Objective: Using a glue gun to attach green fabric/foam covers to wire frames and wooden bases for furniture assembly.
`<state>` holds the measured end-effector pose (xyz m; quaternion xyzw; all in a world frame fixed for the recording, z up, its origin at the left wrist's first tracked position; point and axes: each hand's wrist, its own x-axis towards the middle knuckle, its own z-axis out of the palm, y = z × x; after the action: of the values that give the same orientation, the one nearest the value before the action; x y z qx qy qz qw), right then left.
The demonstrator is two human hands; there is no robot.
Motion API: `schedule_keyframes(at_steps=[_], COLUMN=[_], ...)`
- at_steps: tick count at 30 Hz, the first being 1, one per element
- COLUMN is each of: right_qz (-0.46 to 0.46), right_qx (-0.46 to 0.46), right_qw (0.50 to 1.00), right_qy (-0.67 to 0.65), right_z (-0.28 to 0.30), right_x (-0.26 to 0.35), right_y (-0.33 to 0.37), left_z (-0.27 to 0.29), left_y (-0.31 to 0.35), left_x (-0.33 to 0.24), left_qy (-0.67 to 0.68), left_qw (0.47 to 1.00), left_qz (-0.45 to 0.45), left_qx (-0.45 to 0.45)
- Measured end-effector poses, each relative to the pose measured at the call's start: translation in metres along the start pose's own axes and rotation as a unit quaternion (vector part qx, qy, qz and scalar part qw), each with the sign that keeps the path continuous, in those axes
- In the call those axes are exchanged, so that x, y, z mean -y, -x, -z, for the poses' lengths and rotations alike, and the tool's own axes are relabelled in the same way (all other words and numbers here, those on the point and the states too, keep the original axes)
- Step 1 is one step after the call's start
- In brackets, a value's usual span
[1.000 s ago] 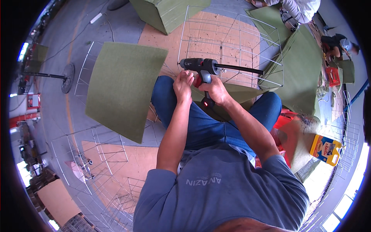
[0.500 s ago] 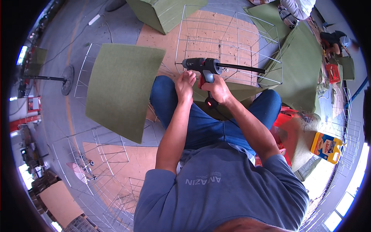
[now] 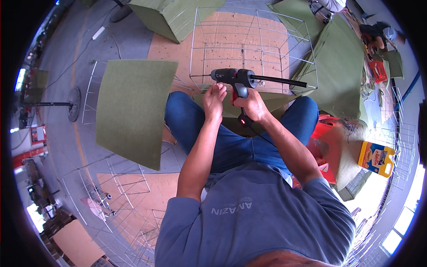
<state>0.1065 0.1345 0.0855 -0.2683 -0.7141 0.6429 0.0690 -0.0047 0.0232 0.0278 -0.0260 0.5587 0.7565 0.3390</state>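
My right hand (image 3: 254, 107) is wrapped around the grip of a black and grey hot glue gun (image 3: 231, 77), its nozzle pointing left. A long black glue stick (image 3: 284, 81) sticks out of its back end. Just below the nozzle, my left hand (image 3: 212, 103) has its fingertips drawn together; whatever they pinch, if anything, is too small to name. The gun is held over the near side of a wire frame cage (image 3: 257, 60). Across my lap, under the hands, lies green sheet material (image 3: 267, 101), partly hidden by them.
To the left, a green panel (image 3: 135, 107) rests on another wire frame. A green box (image 3: 171, 20) stands beyond, and stacked green sheets (image 3: 338, 66) lie at right. Cardboard (image 3: 240, 29) covers part of the floor. A yellow and blue jug (image 3: 376, 159) sits right; other people work at far right.
The view has shifted slightly, so the surroundings sit further left. The glue gun is a little further right relative to the wire frame cage. Both hands keep nearly the same pose.
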Motion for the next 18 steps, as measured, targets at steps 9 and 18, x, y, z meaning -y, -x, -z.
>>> schedule_keyframes(at_steps=[9, 18], right_qz=[-0.031, -0.054], right_qx=[-0.014, -0.029], right_qw=[0.999, 0.998], right_qy=[-0.005, -0.002], right_z=[0.025, 0.051], right_x=[-0.005, -0.004], right_y=[0.020, 0.039], left_z=[-0.022, -0.044], left_y=[0.011, 0.015], left_x=[0.012, 0.026], left_qy=[-0.014, -0.031], left_qw=[0.999, 0.998], left_qz=[0.024, 0.044], left_qx=[0.019, 0.041])
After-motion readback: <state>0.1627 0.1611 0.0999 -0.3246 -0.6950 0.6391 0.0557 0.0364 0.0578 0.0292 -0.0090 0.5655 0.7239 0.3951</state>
